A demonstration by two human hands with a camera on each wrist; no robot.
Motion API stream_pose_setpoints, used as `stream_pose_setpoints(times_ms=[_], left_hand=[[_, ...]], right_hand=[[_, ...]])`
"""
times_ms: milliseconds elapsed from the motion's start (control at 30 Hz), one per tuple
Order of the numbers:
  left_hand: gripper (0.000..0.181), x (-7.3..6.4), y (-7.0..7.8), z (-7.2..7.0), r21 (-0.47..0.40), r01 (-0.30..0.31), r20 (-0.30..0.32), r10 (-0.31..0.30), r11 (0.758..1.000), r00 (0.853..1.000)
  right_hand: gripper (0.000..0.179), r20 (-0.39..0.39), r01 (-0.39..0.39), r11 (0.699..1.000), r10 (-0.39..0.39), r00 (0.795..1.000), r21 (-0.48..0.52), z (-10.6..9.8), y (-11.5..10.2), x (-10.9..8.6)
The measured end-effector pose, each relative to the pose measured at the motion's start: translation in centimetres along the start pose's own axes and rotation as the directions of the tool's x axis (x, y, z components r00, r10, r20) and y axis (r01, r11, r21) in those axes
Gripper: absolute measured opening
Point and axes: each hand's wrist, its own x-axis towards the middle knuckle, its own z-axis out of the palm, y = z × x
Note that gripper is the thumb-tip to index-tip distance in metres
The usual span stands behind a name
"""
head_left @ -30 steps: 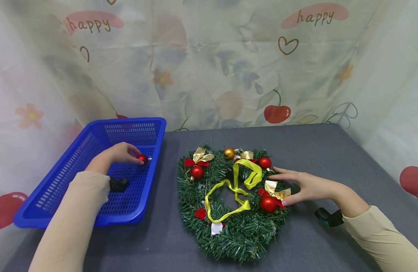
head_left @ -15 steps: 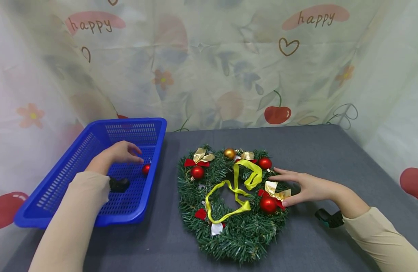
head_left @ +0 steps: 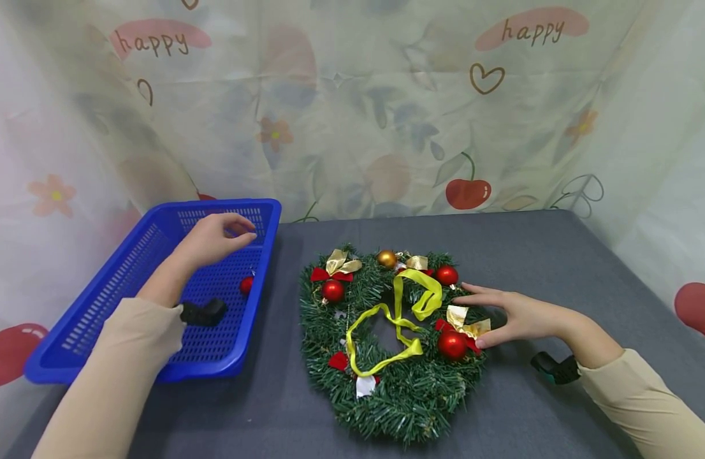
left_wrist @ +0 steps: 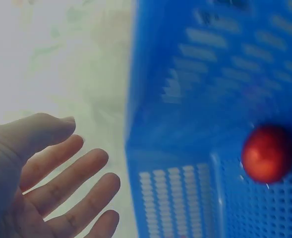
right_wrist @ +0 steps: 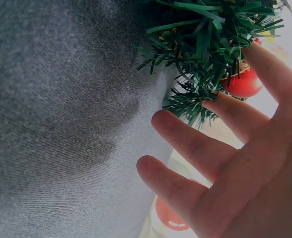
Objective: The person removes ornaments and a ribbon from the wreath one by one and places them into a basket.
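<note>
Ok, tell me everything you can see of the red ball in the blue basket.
The red ball is round, smooth and glossy, with a bright highlight; it looks like plastic. In the head view a small pale bit, perhaps its cap, shows at its upper edge. It lies on the perforated floor of the blue basket, near the wall facing the wreath; I can't tell whether it touches that wall. The left hand is apart from it.

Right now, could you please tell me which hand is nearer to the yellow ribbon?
Right. The right hand is at the edge of the wreath, right of the yellow ribbon; the left hand is above the blue basket, farther off on the left.
</note>
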Motion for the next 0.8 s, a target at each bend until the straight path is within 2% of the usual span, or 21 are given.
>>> stream_pose_setpoints(times_ms=[233,500,800], left_hand=[[0.033,-0.8,2.5,0.5,-0.048,-0.036,-0.001,0.036,0.998,0.999],[0.027,-1.4,3.9,1.2,-0.097,-0.084,0.001,0.084,0.992,0.996],[0.025,-1.9,6.3,2.7,-0.166,-0.140,0.049,0.150,0.976,0.988]], right_hand=[[0.064,0.003,-0.001,1.000,0.001,1.000,0.000,0.0,-0.1,0.0],[0.064,0.009,-0.008,1.000,0.008,1.000,0.009,0.0,-0.2,0.0],[0.064,0.002,-0.002,1.000,0.002,1.000,0.002,0.0,0.0,0.0]])
